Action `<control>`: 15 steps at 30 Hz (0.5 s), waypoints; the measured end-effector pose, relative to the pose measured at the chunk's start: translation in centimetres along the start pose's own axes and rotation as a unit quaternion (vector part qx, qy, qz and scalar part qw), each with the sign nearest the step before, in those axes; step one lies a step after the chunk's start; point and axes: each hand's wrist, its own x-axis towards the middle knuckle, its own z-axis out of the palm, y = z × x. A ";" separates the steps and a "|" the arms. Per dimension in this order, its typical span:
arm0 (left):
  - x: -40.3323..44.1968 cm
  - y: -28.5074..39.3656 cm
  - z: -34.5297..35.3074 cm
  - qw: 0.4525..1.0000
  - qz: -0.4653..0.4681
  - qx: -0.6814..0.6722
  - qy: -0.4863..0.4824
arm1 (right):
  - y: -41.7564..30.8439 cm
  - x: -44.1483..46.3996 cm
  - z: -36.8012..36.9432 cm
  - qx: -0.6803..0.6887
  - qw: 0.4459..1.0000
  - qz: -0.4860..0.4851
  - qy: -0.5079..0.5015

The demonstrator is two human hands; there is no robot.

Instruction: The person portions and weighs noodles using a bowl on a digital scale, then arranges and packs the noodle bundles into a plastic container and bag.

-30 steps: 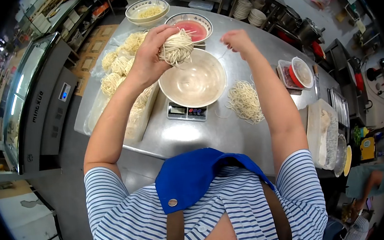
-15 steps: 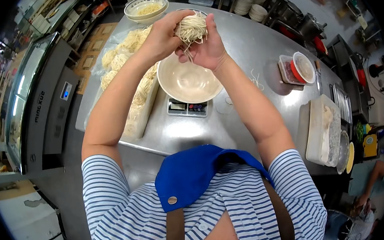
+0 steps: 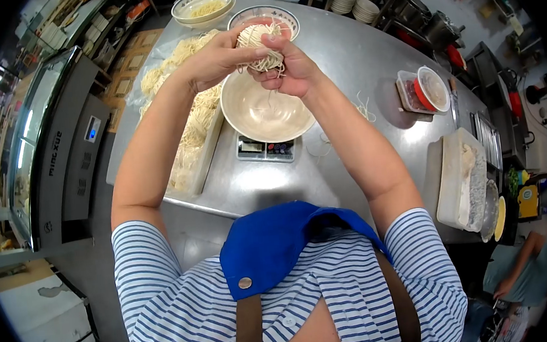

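A bundle of pale noodles (image 3: pixel 262 38) is held between both hands above the far rim of a large cream bowl (image 3: pixel 265 110). My left hand (image 3: pixel 217 61) grips it from the left, fingers closed round it. On the right, my right hand (image 3: pixel 291 70) has its fingers wrapped about the lower side, with strands poking out. The bowl looks empty and rests on a digital scale (image 3: pixel 265 150). Left of it, a long tray (image 3: pixel 211 160) holds several noodle nests (image 3: pixel 194 129). A few loose strands (image 3: pixel 365 109) lie on the steel table.
Behind the hands stands a patterned bowl with pinkish contents (image 3: pixel 287 22); another bowl with noodles (image 3: pixel 206 8) is at the back left. To the right are a red-and-white bowl (image 3: pixel 432 89) and a white tub (image 3: pixel 459 182). A co-worker's arm (image 3: pixel 522 264) shows lower right.
My right hand came in from the right and joined my left at the bundle; the loose noodle pile on the table is gone except for some strands. Lately both hands shifted slightly left.
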 end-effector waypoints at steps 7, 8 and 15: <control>-0.4 -1.1 0.9 0.997 0.038 0.066 0.030 | -0.2 -0.8 0.7 -0.120 0.988 0.029 0.096; -0.3 -1.2 0.9 0.992 0.060 0.102 0.036 | -0.4 -0.9 1.1 -0.156 0.980 0.042 0.120; 0.7 -3.1 1.2 0.789 0.267 0.544 0.099 | 0.1 -0.9 -0.1 -0.127 0.985 0.054 0.103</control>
